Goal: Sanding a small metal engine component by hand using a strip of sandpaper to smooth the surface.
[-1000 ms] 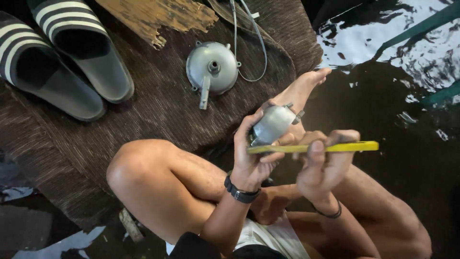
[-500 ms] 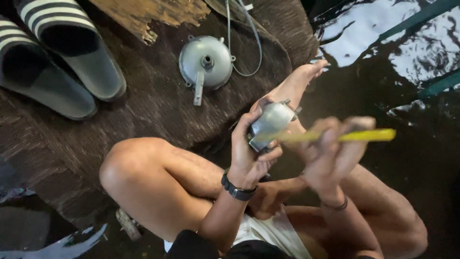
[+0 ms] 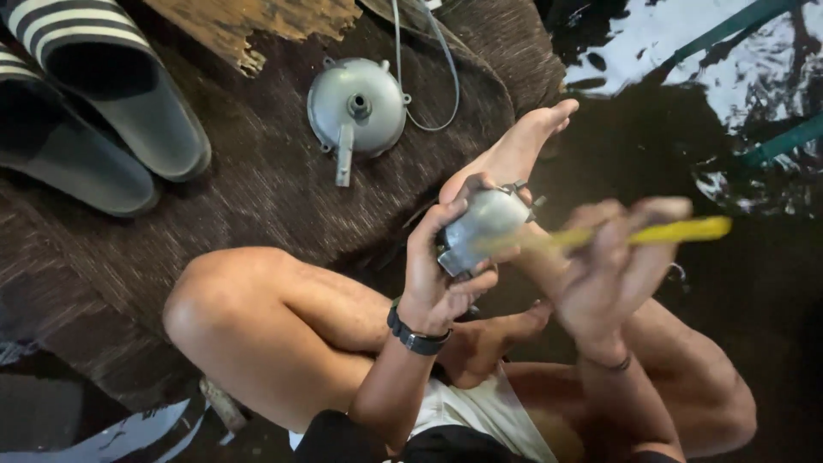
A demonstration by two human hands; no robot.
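Since the earlier frames the yellow tool (image 3: pixel 660 231) has swung from lying level across both hands to angling up toward the right of the frame, its tip now against the small metal housing (image 3: pixel 482 230), and the right hand (image 3: pixel 613 270) is blurred with motion. At centre frame the left hand (image 3: pixel 437 274) is clamped around that rounded grey housing, fingers wrapped over its near side and thumb under it, holding it above the person's crossed legs. The right hand is closed around the tool's handle, though blur hides exactly how the fingers sit. In the upper middle of the frame a round metal cover (image 3: pixel 356 107) with a short spout lies on the dark woven mat (image 3: pixel 257 189), well apart from the hands, with a thin grey cable (image 3: pixel 429 77) looping beside it. Two striped slide sandals (image 3: pixel 94 103) rest at upper left, and a bare foot (image 3: pixel 514 150) stretches toward the wet dark floor (image 3: pixel 686 51) at upper right. To work the housing well, the left grip likely needs to stay firm and steady while the tool tip is kept seated, with short controlled strokes so it does not slip toward the fingers
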